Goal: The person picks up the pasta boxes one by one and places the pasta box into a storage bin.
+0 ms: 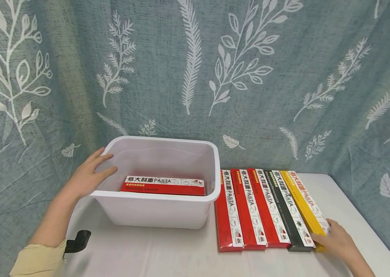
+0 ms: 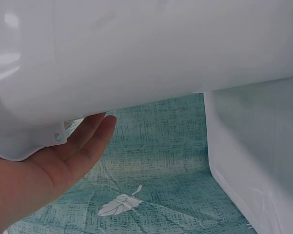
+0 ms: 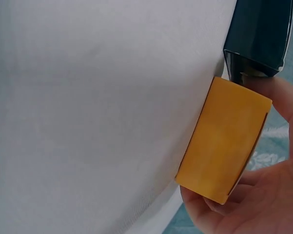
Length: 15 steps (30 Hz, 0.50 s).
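Note:
A white plastic bin (image 1: 156, 211) stands left of the middle, with one red pasta box (image 1: 163, 189) lying inside. At its left rim my left hand (image 1: 89, 177) rests with fingers fairly straight; the left wrist view shows fingers (image 2: 90, 141) beside the bin wall. My right hand (image 1: 336, 240) grips the near end of a yellow pasta box (image 1: 305, 204), thumb on one side and fingers on the other. The right wrist view shows that box's yellow end (image 3: 224, 141) between thumb and fingers. Close beside it lies a black pasta box (image 1: 286, 215).
Three more red pasta boxes (image 1: 227, 227) lie side by side between the bin and the black box. Everything stands on a white-covered table (image 1: 181, 254). A blue-green leaf-patterned curtain (image 1: 167, 69) hangs behind and at both sides.

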Each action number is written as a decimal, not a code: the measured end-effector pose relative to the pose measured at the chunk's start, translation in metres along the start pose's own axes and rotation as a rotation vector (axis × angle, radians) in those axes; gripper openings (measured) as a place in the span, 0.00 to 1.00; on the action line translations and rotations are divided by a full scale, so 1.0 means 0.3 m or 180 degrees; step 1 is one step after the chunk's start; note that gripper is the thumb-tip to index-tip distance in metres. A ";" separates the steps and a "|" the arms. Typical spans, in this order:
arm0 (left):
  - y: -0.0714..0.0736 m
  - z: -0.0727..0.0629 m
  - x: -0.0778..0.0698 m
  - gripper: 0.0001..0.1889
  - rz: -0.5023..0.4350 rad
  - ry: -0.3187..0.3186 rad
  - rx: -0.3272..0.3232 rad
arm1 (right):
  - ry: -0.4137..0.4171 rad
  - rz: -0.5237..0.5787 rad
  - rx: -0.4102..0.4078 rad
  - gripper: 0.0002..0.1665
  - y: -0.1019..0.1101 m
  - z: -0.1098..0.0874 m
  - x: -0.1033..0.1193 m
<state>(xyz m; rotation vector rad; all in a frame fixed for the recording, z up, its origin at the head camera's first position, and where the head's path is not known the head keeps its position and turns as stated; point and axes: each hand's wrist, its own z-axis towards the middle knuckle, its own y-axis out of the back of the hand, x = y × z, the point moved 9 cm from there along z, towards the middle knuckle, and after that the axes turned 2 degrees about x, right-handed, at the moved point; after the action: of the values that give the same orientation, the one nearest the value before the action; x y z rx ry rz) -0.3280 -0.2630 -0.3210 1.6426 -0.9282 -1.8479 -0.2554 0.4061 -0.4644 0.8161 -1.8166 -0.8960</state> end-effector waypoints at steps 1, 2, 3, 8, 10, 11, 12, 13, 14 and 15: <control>-0.001 -0.002 0.000 0.37 0.0001 0.0000 -0.0001 | -0.0007 -0.0005 0.0021 0.57 -0.003 0.001 -0.005; -0.002 -0.004 0.000 0.37 0.0003 0.0001 -0.0003 | -0.0015 -0.0010 0.0045 0.56 -0.006 0.002 -0.010; -0.002 -0.006 0.000 0.37 0.0005 0.0005 -0.0005 | -0.0015 -0.0023 0.0062 0.57 -0.007 0.002 -0.013; -0.004 -0.018 0.000 0.37 0.0007 0.0021 -0.0023 | -0.0026 -0.0122 0.0033 0.56 -0.001 0.003 -0.023; -0.005 -0.022 -0.002 0.37 0.0005 0.0017 -0.0032 | -0.0071 -0.0148 0.0003 0.57 0.004 0.001 -0.027; -0.006 -0.025 -0.004 0.37 0.0005 0.0016 -0.0040 | -0.0065 -0.0165 -0.0008 0.58 0.006 0.001 -0.028; -0.007 -0.027 -0.005 0.37 0.0004 0.0013 -0.0045 | -0.0081 -0.0167 -0.0019 0.58 0.008 0.000 -0.030; -0.007 -0.029 -0.006 0.37 0.0002 0.0014 -0.0050 | -0.0081 -0.0172 -0.0031 0.59 0.011 -0.002 -0.031; -0.008 -0.031 -0.007 0.37 0.0003 0.0013 -0.0056 | -0.0095 -0.0169 -0.0037 0.60 0.014 -0.003 -0.033; -0.008 -0.034 -0.008 0.37 0.0004 0.0013 -0.0061 | -0.0079 -0.0177 -0.0042 0.61 0.017 -0.004 -0.034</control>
<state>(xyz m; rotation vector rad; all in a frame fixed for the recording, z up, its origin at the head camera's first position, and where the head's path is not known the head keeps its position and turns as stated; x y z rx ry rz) -0.3175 -0.2613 -0.3217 1.6334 -0.9068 -1.8465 -0.2513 0.4169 -0.4642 0.8543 -1.8153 -0.9565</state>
